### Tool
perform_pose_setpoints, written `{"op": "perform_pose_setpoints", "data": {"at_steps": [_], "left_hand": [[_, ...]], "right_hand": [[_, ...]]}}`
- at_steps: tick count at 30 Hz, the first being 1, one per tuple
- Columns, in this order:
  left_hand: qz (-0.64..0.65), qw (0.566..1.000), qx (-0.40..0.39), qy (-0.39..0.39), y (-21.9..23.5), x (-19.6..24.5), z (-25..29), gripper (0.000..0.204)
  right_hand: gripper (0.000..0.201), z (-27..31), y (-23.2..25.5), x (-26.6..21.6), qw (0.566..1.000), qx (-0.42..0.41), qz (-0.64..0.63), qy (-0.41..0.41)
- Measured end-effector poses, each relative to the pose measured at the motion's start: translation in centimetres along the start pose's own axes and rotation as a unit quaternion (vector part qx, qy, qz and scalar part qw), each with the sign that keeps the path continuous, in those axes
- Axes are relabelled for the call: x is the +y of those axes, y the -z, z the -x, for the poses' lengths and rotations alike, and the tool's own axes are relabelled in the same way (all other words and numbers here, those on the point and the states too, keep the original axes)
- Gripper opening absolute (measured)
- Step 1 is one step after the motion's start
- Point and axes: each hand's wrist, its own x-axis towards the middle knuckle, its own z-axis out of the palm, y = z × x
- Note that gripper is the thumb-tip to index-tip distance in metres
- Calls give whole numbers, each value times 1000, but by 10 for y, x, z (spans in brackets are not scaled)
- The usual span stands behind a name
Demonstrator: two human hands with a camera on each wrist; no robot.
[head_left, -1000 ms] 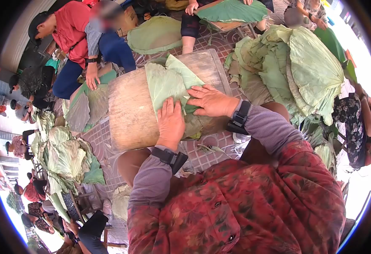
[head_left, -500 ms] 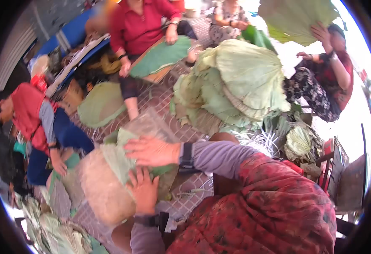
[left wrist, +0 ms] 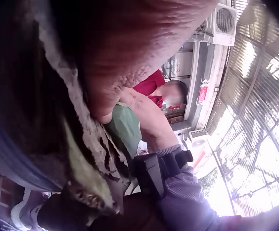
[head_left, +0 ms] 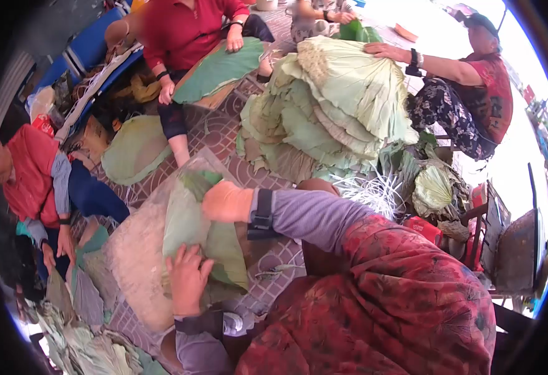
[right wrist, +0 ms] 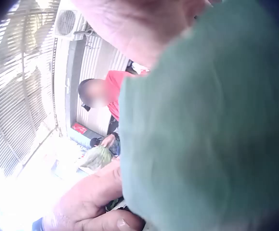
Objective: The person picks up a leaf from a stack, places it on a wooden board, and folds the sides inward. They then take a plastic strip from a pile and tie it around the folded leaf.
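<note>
A folded lotus leaf (head_left: pixel 183 219) lies across a worn wooden block (head_left: pixel 138 256) in front of the person. My left hand (head_left: pixel 188 278) rests on the leaf's near part with its fingers spread. At the far side, my right hand (head_left: pixel 226 201) is curled at the leaf's edge and grips it; its fingertips are hidden in the head view. A raised green flap of leaf (right wrist: pixel 207 120) fills much of the right wrist view, beneath the palm. Dry, ragged leaf edges (left wrist: pixel 81 115) show below the left palm in the left wrist view.
A tall pile of lotus leaves (head_left: pixel 336 112) stands beyond the right arm, near white strips (head_left: pixel 371 194). More leaves (head_left: pixel 93 344) lie at lower left. Other people sit around, one with a leaf (head_left: pixel 221 72) across the lap. A metal-framed chair (head_left: pixel 514 250) stands at right.
The head view has swung right. The right hand has gone from lying flat on the leaf to curling at its far edge, and the leaf's fold has shifted. The left hand stays on the leaf.
</note>
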Motion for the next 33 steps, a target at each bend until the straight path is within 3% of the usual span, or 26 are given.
{"op": "perform_pose_setpoints", "data": {"at_steps": [1, 3, 6, 8, 9, 12, 14, 15, 17, 18, 20, 21, 23, 24, 27, 29, 33], "left_hand": [[10, 999, 32, 11, -4, -3, 1, 28], [5, 997, 81, 7, -7, -5, 1, 33], [15, 995, 94, 32, -12, -9, -2, 34], [46, 997, 63, 13, -7, -9, -6, 31], [47, 997, 64, 18, -5, -8, -7, 31], [47, 997, 53, -18, 1, -5, -5, 28], [106, 993, 50, -29, 5, 0, -2, 28], [106, 993, 48, -22, 6, -1, -1, 28], [128, 989, 3, -74, 6, -3, 3, 32], [130, 989, 0, -67, 5, -5, 5, 32], [189, 982, -7, -19, 5, -11, 10, 37], [190, 982, -9, -14, 3, -15, 12, 37], [4, 998, 64, -9, -2, -21, 12, 40], [4, 998, 66, -8, 0, -21, 12, 40], [-88, 994, 66, 21, 4, -19, 14, 41], [-59, 997, 23, 36, 4, -23, 14, 43], [29, 999, 0, 14, 10, -43, 21, 46]], "right_hand": [[14, 7, -15, 7, 998, 40, -16, 45], [17, 28, 5, 3, 994, -20, -49, 93], [17, 46, 9, 1, 987, -1, -37, 158], [21, 53, 5, 5, 969, 112, 25, 219], [21, 54, 6, 7, 968, 110, 24, 223], [29, 49, 14, 5, 970, 35, -22, 239], [38, 39, 27, -4, 961, -198, -21, 189], [38, 40, 26, -6, 960, -199, -24, 195], [43, 50, 21, -8, 957, -6, -71, 283], [43, 50, 19, -11, 955, -9, -76, 287], [47, 49, 14, -16, 949, -114, -220, 197], [47, 49, 14, -18, 947, -116, -224, 200], [50, 48, 18, -17, 956, -138, -156, 209], [50, 48, 20, -19, 955, -139, -154, 210], [52, 50, 19, -29, 970, -130, -70, 191], [48, 51, 13, -32, 974, -79, 2, 215], [42, 51, -2, -32, 975, -12, -42, 219]]}}
